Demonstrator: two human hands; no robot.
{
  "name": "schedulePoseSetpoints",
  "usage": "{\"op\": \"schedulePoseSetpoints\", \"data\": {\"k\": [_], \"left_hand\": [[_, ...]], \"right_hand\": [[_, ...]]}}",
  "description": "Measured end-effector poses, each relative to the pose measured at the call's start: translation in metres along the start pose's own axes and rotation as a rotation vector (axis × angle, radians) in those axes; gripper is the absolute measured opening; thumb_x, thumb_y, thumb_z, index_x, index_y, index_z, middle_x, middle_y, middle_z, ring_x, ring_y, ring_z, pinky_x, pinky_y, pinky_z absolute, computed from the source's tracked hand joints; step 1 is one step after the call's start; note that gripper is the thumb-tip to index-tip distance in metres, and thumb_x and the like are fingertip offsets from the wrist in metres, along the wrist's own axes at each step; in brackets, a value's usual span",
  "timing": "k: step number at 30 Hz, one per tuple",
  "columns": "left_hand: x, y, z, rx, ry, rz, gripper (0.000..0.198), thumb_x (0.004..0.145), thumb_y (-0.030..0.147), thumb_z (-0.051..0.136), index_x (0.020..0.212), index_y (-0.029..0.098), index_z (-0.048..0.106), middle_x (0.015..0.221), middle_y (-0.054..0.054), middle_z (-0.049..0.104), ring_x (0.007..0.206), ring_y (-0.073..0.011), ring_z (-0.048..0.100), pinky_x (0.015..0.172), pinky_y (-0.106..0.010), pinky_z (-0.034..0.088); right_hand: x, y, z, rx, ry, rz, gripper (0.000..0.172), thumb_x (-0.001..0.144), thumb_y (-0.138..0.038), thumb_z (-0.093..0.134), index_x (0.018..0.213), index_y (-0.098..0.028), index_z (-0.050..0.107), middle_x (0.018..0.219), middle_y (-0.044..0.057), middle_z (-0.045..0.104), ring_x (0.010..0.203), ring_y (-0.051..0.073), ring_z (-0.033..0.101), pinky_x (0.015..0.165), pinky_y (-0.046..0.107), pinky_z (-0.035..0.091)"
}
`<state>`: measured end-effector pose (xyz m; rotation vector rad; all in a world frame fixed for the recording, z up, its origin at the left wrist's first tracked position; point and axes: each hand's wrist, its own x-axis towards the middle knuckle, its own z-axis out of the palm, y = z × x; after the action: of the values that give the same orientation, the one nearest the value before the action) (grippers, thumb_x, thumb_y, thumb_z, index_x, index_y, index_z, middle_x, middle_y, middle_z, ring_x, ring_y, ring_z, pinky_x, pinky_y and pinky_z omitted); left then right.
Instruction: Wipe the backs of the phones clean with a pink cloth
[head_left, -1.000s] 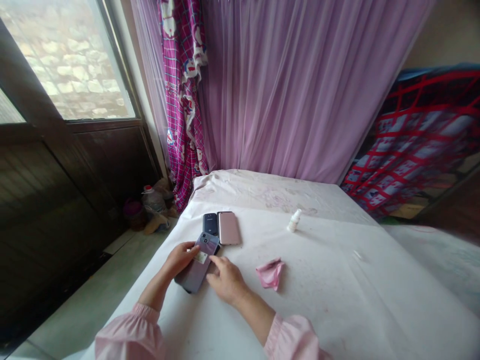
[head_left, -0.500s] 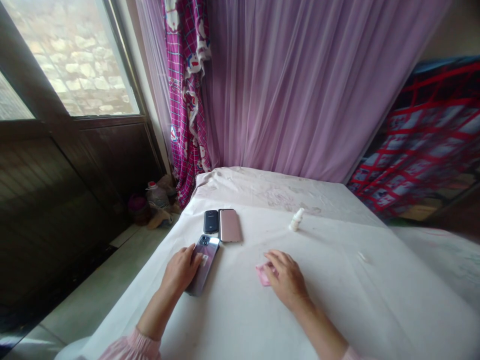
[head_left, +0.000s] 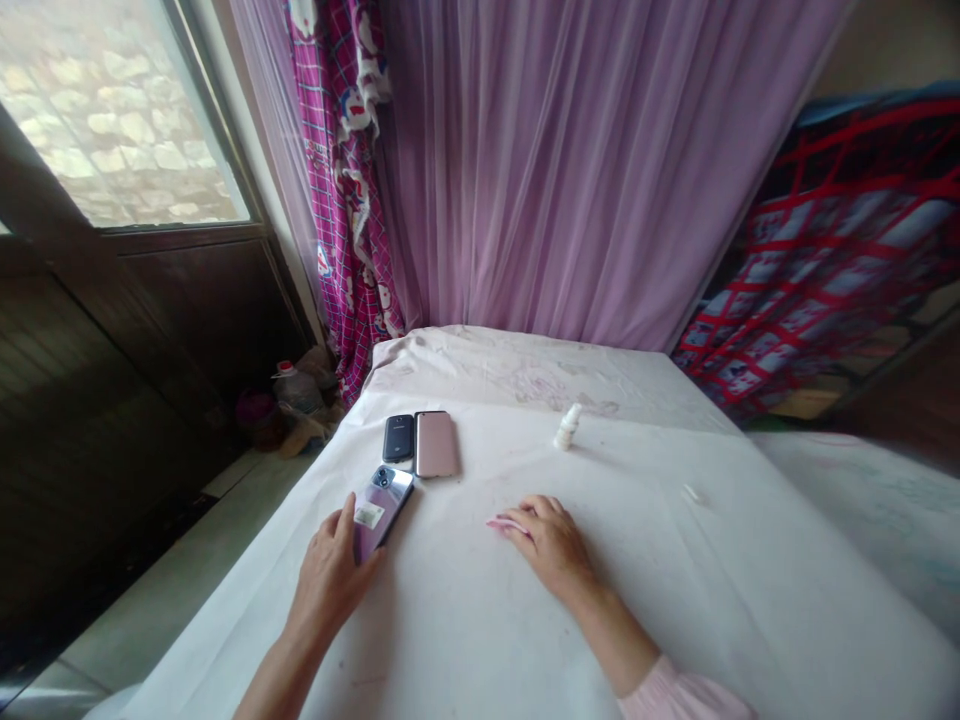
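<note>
A shiny purple-grey smartphone lies back side up, its camera block at the far end and a pale label on its back. My left hand grips its near end by the edges, fingers along the left side and thumb at the lower right. Folded in my right hand is a small pink cloth, mostly hidden under the fingers, low over the white cover. Just beyond the held phone, a small dark phone and a rose-gold phone lie side by side, backs up.
A small white spray bottle stands upright on the white-covered table, and a small white cap-like piece lies to its right. Purple curtains hang behind. On the floor at left sit a plastic jug and other items.
My left thumb has moved off the phone's back to its edge, uncovering the label. My right hand has folded the pink cloth up in its fingers. The view has shifted slightly right.
</note>
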<state>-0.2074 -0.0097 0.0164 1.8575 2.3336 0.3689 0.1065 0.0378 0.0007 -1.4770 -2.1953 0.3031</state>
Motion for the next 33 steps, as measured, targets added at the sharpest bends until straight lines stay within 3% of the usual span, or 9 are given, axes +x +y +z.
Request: {"op": "schedulePoseSetpoints", "data": {"k": [4,8,11,15,19,23,28,33], "left_hand": [[0.0,0.002,-0.019,0.001,-0.023,-0.029,0.077,0.079,0.042,0.052,0.146,0.012,0.026,0.129,-0.018,0.053,0.11,-0.032,0.056,0.087,-0.041,0.045],[-0.007,0.023,-0.027,-0.043,0.088,0.092,0.069,0.08,0.042,0.052,0.143,0.02,0.034,0.131,-0.014,0.053,0.107,-0.0307,0.057,0.084,-0.04,0.047],[-0.011,0.056,-0.016,-0.125,0.012,0.219,0.069,0.078,0.042,0.054,0.142,0.023,0.037,0.131,-0.014,0.051,0.106,-0.0315,0.058,0.082,-0.041,0.049],[-0.01,0.105,0.019,-0.294,-0.028,0.391,0.073,0.072,0.03,0.059,0.142,0.021,0.038,0.131,-0.015,0.05,0.111,-0.0299,0.056,0.093,-0.043,0.046],[-0.004,0.139,0.055,-0.357,-0.017,0.496,0.077,0.068,0.022,0.062,0.142,0.025,0.037,0.131,-0.014,0.049,0.11,-0.0298,0.057,0.091,-0.044,0.047],[-0.002,0.156,0.071,-0.357,0.0,0.579,0.077,0.067,0.017,0.061,0.141,0.022,0.039,0.129,-0.015,0.05,0.109,-0.0301,0.057,0.092,-0.045,0.047],[-0.005,0.155,0.078,-0.335,0.043,0.653,0.073,0.071,0.017,0.06,0.14,0.022,0.039,0.126,-0.014,0.053,0.109,-0.0287,0.056,0.093,-0.043,0.048],[-0.01,0.148,0.072,-0.354,0.195,0.749,0.061,0.081,0.029,0.062,0.137,0.02,0.041,0.125,-0.016,0.054,0.109,-0.029,0.056,0.09,-0.044,0.049]], "right_hand": [[0.002,0.017,0.008,0.271,0.149,0.079,0.037,0.091,-0.042,0.045,0.074,-0.019,0.068,0.077,0.005,0.062,0.077,0.018,0.053,0.073,0.026,0.04],[0.003,0.029,0.004,0.703,0.222,0.368,0.053,0.08,-0.066,0.05,0.059,-0.018,0.057,0.05,-0.003,0.043,0.051,0.011,0.039,0.049,0.023,0.029],[0.002,0.037,-0.009,1.096,0.255,0.537,0.055,0.065,-0.071,0.064,0.067,-0.017,0.062,0.052,-0.004,0.047,0.049,0.01,0.039,0.045,0.022,0.027],[-0.003,0.051,-0.025,1.405,0.381,0.631,0.052,0.054,-0.06,0.079,0.082,-0.018,0.069,0.066,0.0,0.064,0.058,0.013,0.054,0.05,0.021,0.038],[-0.009,0.07,-0.035,1.472,0.55,0.645,0.047,0.051,-0.049,0.085,0.086,-0.02,0.071,0.084,0.005,0.072,0.08,0.019,0.065,0.065,0.026,0.049],[-0.012,0.077,-0.039,1.46,0.595,0.69,0.045,0.051,-0.047,0.084,0.085,-0.02,0.07,0.084,0.005,0.073,0.074,0.018,0.065,0.06,0.025,0.049],[-0.009,0.074,-0.036,1.347,0.583,0.733,0.052,0.053,-0.051,0.082,0.094,-0.021,0.07,0.074,0.001,0.07,0.059,0.014,0.061,0.048,0.021,0.042],[-0.007,0.069,-0.032,1.137,0.558,0.666,0.046,0.062,-0.057,0.072,0.087,-0.018,0.072,0.087,0.008,0.072,0.078,0.02,0.065,0.063,0.027,0.049]]}}
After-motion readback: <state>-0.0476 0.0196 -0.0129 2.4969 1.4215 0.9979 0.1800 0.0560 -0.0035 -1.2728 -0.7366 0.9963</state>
